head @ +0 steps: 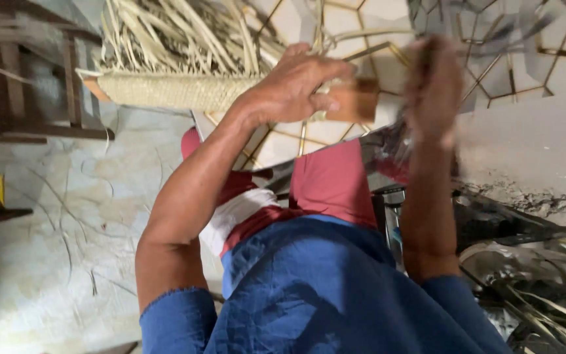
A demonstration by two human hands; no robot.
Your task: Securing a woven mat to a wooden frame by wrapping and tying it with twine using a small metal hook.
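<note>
A pale, stained concrete floor (47, 262) fills the left of the view, littered with thin loose fibres, and a tiled floor or wall patterned with gold-lined hexagons (558, 59) shows at the top right. A dark wooden frame, perhaps a chair or bench (27, 98), stands at the upper left. The person, seen from above, wears a blue shirt (322, 295) and red shorts with a white stripe (335, 183).

Held up in front of the body is a partly woven basket (178, 88): a tight, pale woven band with many unwoven straw-coloured strips (178, 33) fanning loosely out of its top edge. One brownish wooden end or block (358, 98) shows at its right end. The left hand (296, 85) is closed over that right end of the woven band, fingers curled around it. The right hand (433, 85) is raised just beside it and badly blurred by motion; whether it is gripping a strip or is open cannot be told. A heap of dark and pale strips (532, 282) lies at the lower right, near the person's side.

Judged from this view, the risks are small but real. The basket is held by one end only, so it could tilt or slip. The fast-moving right hand could snag the loose strips and kink or snap one, and stiff strip edges could nick fingers.
</note>
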